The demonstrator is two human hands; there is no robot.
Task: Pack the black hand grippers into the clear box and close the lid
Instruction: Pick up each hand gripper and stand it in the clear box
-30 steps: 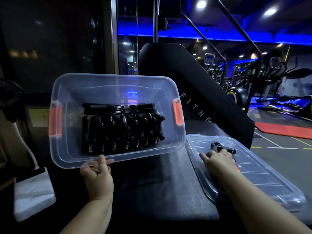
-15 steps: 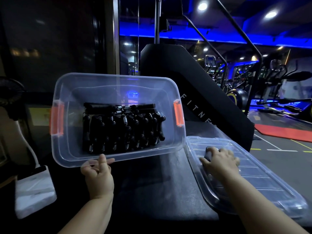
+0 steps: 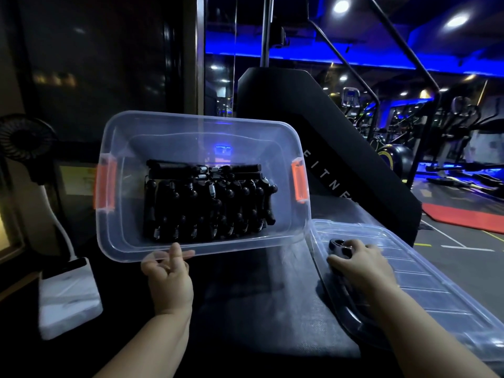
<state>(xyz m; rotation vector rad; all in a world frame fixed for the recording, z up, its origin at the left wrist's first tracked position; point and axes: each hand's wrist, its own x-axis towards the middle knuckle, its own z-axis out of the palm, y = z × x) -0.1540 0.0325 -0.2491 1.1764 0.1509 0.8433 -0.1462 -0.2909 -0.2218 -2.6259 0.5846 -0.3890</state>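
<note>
Gripping translucent clear box (image 3: 245, 137), left hand (image 3: 169, 279) tilts ridged black hand grippers (image 3: 207, 203).

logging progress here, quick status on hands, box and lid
Left hand holds clear box tilted up by its near rim. Right hand on last hand gripper, on the lid. Packed grippers inside. Lid off, nothing blocking.
</note>
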